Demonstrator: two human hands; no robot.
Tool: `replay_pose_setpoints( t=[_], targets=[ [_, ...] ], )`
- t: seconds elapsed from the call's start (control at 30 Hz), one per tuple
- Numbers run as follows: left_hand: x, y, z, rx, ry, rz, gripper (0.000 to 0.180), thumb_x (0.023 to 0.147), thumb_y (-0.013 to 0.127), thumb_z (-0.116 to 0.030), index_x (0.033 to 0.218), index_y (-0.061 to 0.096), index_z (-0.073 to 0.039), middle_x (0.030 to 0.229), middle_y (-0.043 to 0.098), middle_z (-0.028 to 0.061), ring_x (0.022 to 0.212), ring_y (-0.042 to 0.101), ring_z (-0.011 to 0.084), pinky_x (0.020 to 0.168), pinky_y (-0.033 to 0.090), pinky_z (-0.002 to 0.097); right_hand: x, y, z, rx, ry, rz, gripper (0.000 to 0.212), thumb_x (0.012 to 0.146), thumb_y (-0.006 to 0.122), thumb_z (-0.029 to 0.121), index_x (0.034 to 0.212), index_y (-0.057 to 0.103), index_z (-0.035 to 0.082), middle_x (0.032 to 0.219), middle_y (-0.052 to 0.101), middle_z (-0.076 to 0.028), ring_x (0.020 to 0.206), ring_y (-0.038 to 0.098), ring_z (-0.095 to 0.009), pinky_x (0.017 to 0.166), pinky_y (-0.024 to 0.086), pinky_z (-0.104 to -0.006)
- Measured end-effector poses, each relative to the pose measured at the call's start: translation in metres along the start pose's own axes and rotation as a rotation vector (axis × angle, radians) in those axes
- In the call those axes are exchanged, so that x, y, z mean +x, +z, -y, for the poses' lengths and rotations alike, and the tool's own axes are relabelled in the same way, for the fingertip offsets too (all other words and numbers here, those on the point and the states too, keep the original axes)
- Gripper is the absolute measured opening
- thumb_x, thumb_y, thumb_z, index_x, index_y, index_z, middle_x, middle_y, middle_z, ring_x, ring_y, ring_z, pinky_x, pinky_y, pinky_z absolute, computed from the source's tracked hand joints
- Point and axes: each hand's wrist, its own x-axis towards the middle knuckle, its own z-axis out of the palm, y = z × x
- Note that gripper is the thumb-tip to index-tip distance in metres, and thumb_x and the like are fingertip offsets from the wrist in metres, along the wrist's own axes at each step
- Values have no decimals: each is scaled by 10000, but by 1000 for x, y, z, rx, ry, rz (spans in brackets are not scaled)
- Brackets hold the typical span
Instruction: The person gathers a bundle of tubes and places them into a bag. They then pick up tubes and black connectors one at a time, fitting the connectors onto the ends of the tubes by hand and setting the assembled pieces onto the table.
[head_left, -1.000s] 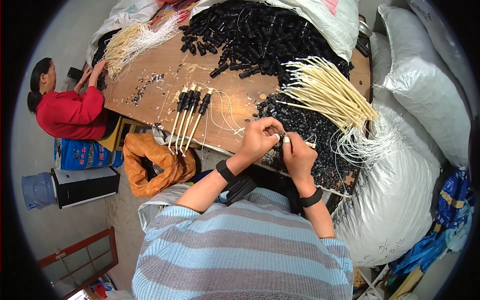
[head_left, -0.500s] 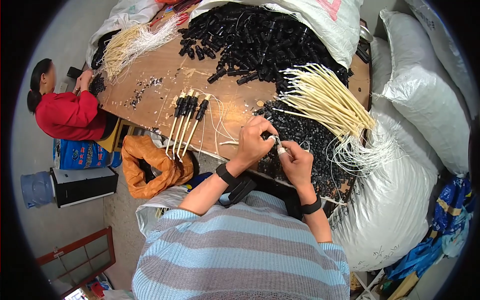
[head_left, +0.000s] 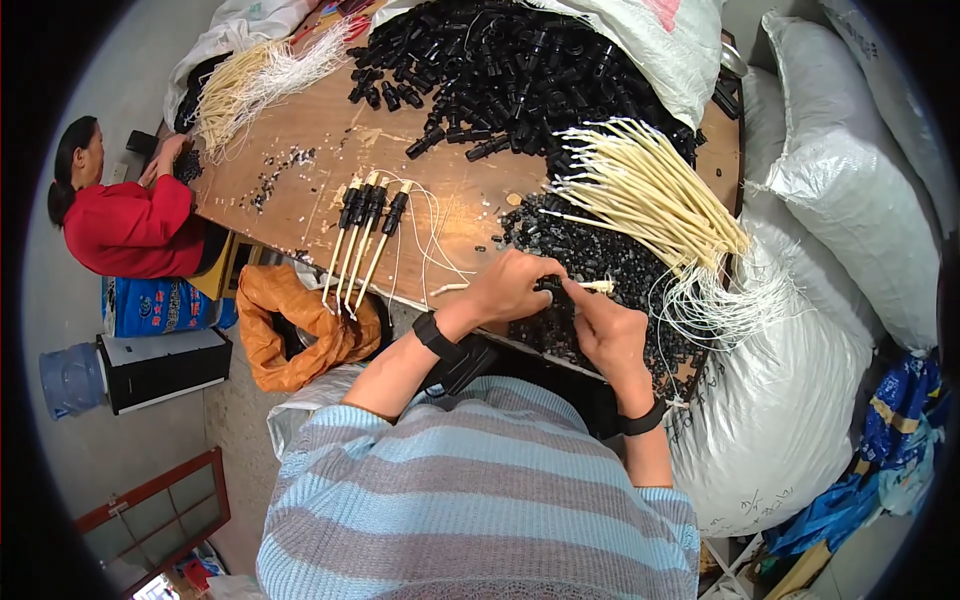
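Pinching a thin cream tube (head_left: 597,287) between both hands, the left hand (head_left: 515,287) and right hand (head_left: 608,335) meet over small black parts (head_left: 600,255) on the wooden desk (head_left: 330,190), beside a cream tube bundle (head_left: 650,190).

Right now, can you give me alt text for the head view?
Left hand and right hand pinch a cream tube above small black parts on a wooden table. Four assembled pieces lie left; a cream tube bundle right.
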Motion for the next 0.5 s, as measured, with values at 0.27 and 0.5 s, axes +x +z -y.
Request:
replay_pose_setpoints(
  t=[0.27,0.5],
  targets=[
    [-11,2,-3,144,-36,-129,240,646,635,-78,881,675,-47,787,658,169,718,627,360,621,501,426,3,15,3,-177,-197,-91,298,762,695,94,1059,691,115,589,519,-54,422,495,-205,429,407,-313],
    [-30,-13,-16,473,22,-104,177,649,627,-62,825,610,-78,704,610,96,637,621,339,541,474,456,25,25,24,405,473,139,119,824,690,36,914,614,17,578,395,75,518,323,-24,470,248,-212]
  ],
)
